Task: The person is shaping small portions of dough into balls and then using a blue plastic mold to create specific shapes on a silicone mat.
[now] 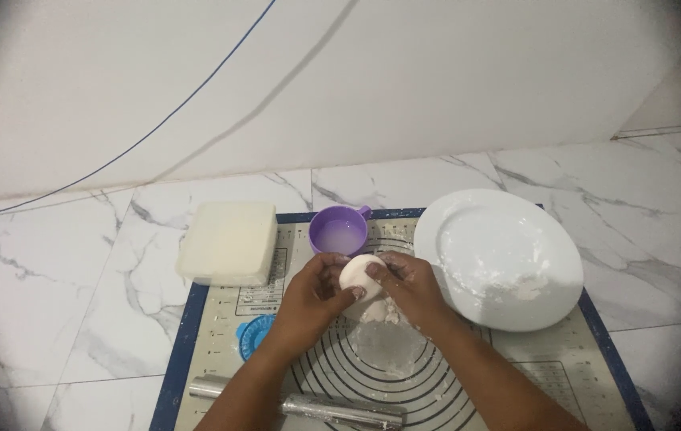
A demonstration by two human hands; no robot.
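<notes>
In the head view, both hands meet over a beige silicone baking mat with a blue border (221, 319), which lies on a white marble-pattern floor (53, 303). The left hand (312, 291) and the right hand (408, 283) together grasp a small round ball of white dough (358, 273), held just above a floury patch of the mat. Behind the hands stands a small purple cup (339, 230). A white round plate with flour (500, 255) lies to the right, a cream rectangular lidded box (227, 242) to the left. A metal rolling pin (316, 405) lies near the person, beside a small blue round mould (252, 335).
</notes>
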